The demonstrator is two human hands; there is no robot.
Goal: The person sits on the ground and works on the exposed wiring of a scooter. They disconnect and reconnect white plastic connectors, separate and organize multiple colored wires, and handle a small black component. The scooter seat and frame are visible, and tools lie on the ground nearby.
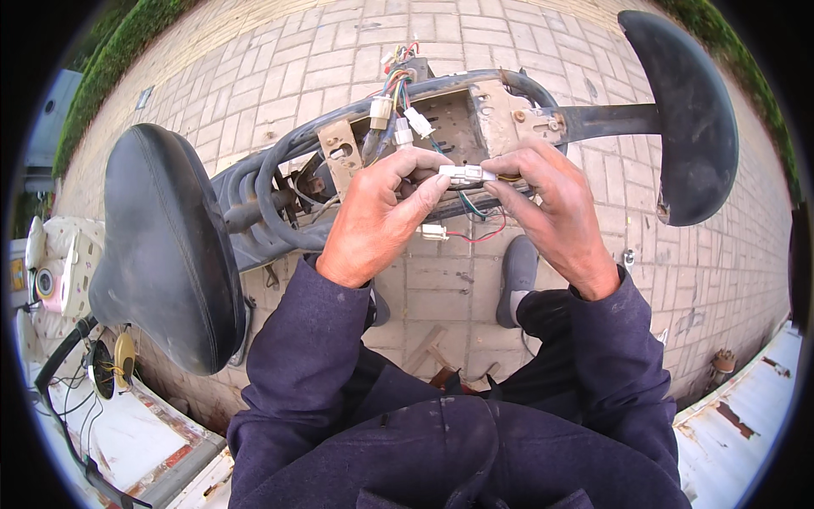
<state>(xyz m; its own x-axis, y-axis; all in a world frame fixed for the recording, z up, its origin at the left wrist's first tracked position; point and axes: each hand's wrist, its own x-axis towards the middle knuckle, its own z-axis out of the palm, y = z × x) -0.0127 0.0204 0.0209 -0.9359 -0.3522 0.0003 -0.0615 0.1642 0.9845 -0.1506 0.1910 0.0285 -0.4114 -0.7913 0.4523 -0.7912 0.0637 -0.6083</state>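
My left hand [381,212] and my right hand [547,212] pinch a white plastic connector [463,174] between thumbs and fingers, one at each end, above an opened scooter frame [449,119]. A bunch of coloured wires [398,81] comes up from the frame, with white plugs [419,123] hanging from it beside my fingers. Another white plug [433,232] with a red wire hangs below the held connector. Thick black cables [288,153] loop along the frame, and a tan metal bracket [339,146] stands near my left fingers.
A black saddle [170,246] is at the left and a black curved pad [695,114] on a bar at the right. Brick paving [509,42] lies underneath. Rusty white panels [746,433] edge both lower corners. My feet [517,276] stand below the frame. A hedge borders the paving.
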